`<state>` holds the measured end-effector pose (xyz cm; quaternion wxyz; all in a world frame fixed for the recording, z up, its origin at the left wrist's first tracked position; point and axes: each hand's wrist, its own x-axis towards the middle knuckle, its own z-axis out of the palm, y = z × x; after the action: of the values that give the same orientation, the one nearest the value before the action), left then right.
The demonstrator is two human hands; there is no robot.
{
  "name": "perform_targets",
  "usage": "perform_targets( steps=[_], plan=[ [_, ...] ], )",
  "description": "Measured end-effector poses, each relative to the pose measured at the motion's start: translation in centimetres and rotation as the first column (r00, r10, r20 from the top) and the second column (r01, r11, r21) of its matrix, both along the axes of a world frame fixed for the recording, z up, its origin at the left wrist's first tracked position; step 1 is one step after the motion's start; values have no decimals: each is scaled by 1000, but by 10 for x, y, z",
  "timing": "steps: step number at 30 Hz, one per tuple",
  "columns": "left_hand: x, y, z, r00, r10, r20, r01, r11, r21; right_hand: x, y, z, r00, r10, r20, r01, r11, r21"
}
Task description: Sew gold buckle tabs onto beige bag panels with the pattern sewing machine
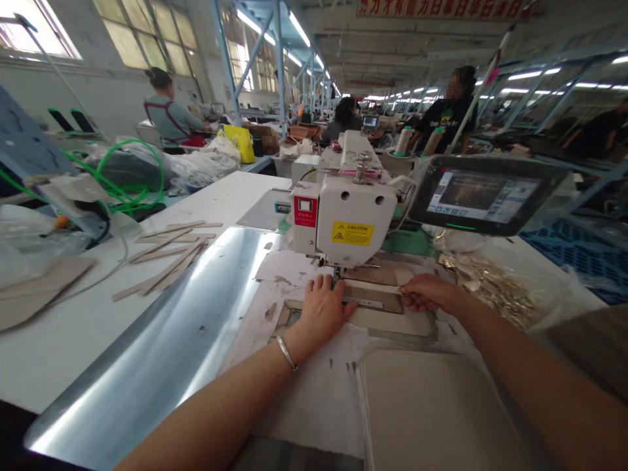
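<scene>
Under the head of a white industrial sewing machine [357,212] lies a beige panel [375,320] in a brown frame-like template. My left hand [324,309] rests flat beside the needle area, fingers stretched forward and thumb out to the right over the panel. A pale narrow strip [373,288] runs across the template. At its right end, my right hand [426,292] is closed with fingers pinched together on the strip; the fingertips are partly hidden. A stack of large beige panels [436,405] with rounded corners sits nearer to me, below the right hand.
A metal sheet [161,340] slopes along the left. Loose beige strips [171,258] lie on the white table [216,196]. At right are a control screen [485,196] and a plastic bag of small gold-coloured metal pieces [495,288]. Several people work farther back.
</scene>
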<state>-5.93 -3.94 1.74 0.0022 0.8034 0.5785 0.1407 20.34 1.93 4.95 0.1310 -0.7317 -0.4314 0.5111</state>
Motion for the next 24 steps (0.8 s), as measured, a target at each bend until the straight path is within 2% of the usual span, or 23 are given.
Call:
perform_targets(
  steps=[6, 12, 24],
  plan=[
    [-18, 3, -2, 1000, -10, -13, 10, 1000, -1, -24, -5, 5, 996, 43, 78, -47, 998, 52],
    [-45, 4, -6, 1000, 4, -16, -4, 1000, 24, -50, 1, 4, 998, 47, 41, -48, 998, 31],
    [-93, 5, 0, 997, 57, -50, -57, 998, -5, -104, 7, 7, 998, 55, -1, -55, 998, -15]
  ],
)
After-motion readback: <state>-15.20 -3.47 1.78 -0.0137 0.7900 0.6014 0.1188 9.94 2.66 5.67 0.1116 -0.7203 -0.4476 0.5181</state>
